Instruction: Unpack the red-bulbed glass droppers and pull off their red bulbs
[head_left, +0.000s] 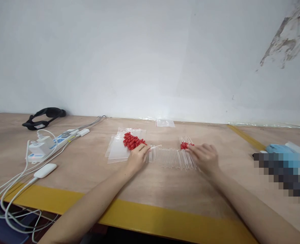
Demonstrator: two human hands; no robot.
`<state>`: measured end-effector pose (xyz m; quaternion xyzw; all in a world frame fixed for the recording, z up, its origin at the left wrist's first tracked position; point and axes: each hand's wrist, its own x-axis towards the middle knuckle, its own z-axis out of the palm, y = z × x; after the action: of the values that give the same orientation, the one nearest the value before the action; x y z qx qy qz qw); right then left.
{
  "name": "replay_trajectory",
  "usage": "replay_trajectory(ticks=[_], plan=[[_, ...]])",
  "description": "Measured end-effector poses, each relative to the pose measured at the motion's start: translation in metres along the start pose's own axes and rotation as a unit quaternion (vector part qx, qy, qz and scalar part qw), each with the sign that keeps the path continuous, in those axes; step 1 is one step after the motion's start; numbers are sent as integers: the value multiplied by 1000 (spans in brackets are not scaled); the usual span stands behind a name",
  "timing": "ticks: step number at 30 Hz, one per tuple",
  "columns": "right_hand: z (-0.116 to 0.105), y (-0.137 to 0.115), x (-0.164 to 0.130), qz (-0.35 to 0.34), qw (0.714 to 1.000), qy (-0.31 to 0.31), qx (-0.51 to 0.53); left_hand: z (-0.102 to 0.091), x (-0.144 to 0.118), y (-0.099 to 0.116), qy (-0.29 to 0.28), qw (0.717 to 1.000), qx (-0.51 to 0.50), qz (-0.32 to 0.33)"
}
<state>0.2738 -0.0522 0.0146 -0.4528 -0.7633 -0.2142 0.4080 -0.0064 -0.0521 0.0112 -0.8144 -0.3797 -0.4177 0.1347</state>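
Assembly work is in hand on the bare plywood table (165, 189) with its yellow front edge strip: thin clear glass pipette tubes (170, 157) lie side by side in 1 row between the 2 hands, too many and too fine to count. The left hand (137, 157) pinches 1 clear tube (155, 147) at its near end, tip pointing right, just beside the heap of small red rubber bulbs (132, 140). That heap rests on a stack of clear zip bags (119, 149); the bulbs overlap, so no count is possible, and the bags number at least 2. The right hand (203, 156) lies fingers-down on the right end of the row, touching a second, smaller cluster of red bulbs (185, 145); whether it grips anything I cannot tell.

Judgement: a tube has been picked and awaits a bulb. The next move calls for a bulb seated squarely on the tube end with light pressure, as the glass looks fragile.

Elsewhere: 1 white power strip (50, 144) with white cables, 1 black headband (44, 117), 1 further small clear bag (165, 123) near the wall.
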Motion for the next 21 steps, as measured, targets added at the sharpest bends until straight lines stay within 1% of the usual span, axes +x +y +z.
replay_trajectory(ticks=[1,2,3,4,6,8,10,11,13,17,21], plan=[[0,14,2,81,997,-5,19,1,1,-2,2,1000,-5,-16],[0,29,3,159,986,-9,44,4,3,-3,-1,1000,-6,-25],[1,43,5,227,972,-15,64,7,4,-4,-5,1000,-5,-29],[1,57,5,281,957,-29,69,11,5,-4,-9,1000,-2,-28],[3,82,3,358,929,-68,62,20,5,-3,-16,1000,2,-16],[5,100,-1,423,899,-102,52,27,5,-3,-26,1000,10,4],[8,110,-6,473,873,-105,48,31,4,-3,-46,998,25,27],[10,113,-8,489,865,-102,50,32,4,-2,-58,997,34,36],[12,114,-11,499,858,-104,60,33,3,-1,-77,995,48,42],[15,109,-13,483,859,-145,87,32,3,5,-103,993,42,27],[19,109,-14,466,864,-160,106,29,3,12,-127,992,-6,27]])
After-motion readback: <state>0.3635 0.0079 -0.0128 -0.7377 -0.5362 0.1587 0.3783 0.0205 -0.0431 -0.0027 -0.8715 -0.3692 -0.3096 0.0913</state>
